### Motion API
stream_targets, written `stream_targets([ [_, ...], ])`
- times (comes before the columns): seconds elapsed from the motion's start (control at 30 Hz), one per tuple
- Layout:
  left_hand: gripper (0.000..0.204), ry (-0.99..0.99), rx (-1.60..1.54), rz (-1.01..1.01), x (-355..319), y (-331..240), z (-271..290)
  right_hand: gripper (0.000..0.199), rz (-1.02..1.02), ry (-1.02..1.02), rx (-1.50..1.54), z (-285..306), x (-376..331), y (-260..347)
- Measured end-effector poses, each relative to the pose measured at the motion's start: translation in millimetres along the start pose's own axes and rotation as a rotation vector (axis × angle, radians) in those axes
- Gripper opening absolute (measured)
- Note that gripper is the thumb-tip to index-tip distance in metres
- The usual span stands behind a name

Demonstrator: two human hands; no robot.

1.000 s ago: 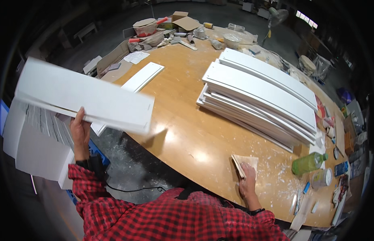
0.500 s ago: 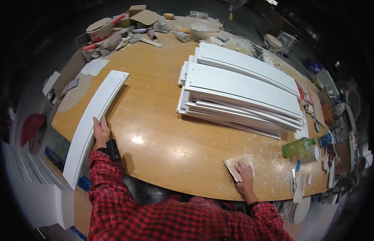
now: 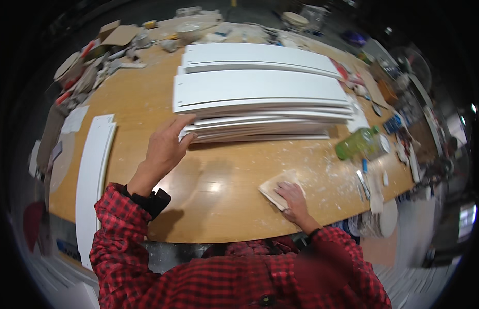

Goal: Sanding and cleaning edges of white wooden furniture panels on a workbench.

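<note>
My left hand (image 3: 170, 141) reaches to the left end of a stack of white panels (image 3: 260, 90), its thumb and fingers apart at the edges of the lower boards; a firm grip does not show. Long, slightly curved boards make up the stack, with small holes near their ends. My right hand (image 3: 293, 200) presses on a folded cream cloth (image 3: 274, 186) near the table's front edge, fingers over it and thumb along its edge. At the left lies a single white panel (image 3: 92, 175), apart from both hands and jutting past the near edge of the table.
The wooden table (image 3: 219, 190) carries white flecks. To the right are a green bottle (image 3: 355, 144), a white-lidded jar (image 3: 378, 147) and small tools. A cardboard box (image 3: 121, 35), bowls and rags crowd the back, and a paper sheet (image 3: 74, 119) lies at left.
My left hand has let go of the single panel and moved right to the stack. The view has turned rightward. My right hand stays on the cloth.
</note>
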State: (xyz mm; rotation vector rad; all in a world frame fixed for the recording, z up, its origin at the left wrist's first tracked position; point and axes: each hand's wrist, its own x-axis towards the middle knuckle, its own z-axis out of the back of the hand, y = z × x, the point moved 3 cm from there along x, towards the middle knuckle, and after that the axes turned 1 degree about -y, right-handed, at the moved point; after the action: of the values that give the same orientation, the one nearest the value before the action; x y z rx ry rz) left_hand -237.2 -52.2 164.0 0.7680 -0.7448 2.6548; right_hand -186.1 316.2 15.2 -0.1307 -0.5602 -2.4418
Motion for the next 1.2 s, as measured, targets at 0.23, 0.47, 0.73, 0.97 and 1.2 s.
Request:
stream_targets([
  [0.23, 0.046, 0.102, 0.105, -0.240, 69.8, -67.7, -109.4, 0.056, -0.048, -0.080, 0.083, 2.0, -12.7, -8.3],
  [0.47, 0.053, -0.002, 0.286, -0.159, 106.8, -97.6, -173.6, 0.046, -0.242, -0.585, 0.349, 105.1, -78.6, -93.7],
  [0.73, 0.043, 0.032, 0.456, -0.032, 116.4, -128.6, -181.2, 0.062, -0.479, -0.286, -0.034, 121.5, -102.0, -160.0],
  [0.97, 0.041, -0.036, 0.511, -0.262, 45.7, -158.0, -143.5, 0.032, -0.231, -0.240, 0.441, 155.6, -107.2, -151.5],
  [1.2, 0.046, 0.097, 0.296, -0.170, -123.1, -173.8, -96.6, 0.015, -0.375, -0.244, 0.761, 180.1, -101.0, -119.1],
])
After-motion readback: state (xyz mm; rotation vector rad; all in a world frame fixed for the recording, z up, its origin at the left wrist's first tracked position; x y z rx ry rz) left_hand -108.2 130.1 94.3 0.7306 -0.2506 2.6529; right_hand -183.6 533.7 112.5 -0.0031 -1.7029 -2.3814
